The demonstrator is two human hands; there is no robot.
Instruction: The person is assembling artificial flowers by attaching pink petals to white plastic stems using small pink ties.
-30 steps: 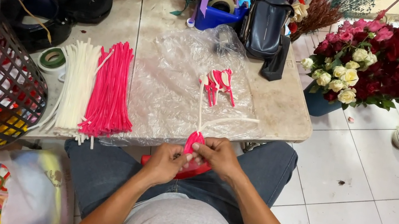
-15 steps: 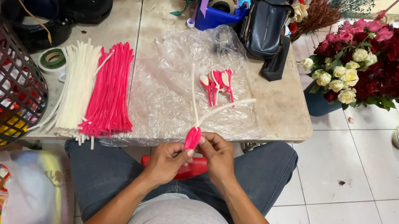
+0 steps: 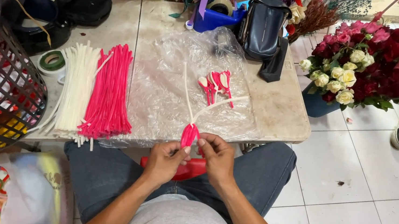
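Two hands, left hand (image 3: 165, 156) and right hand (image 3: 217, 156), pinch one pink-and-white balloon piece (image 3: 189, 133) between pressed fingers. It looks light, soft and stretchy; grip near the pink fold.

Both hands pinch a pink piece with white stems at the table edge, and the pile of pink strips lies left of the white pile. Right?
Not quite. In the head view both hands, left hand and right hand, do pinch the pink piece at the table edge, but the pink strips lie right of the white pile, not left.
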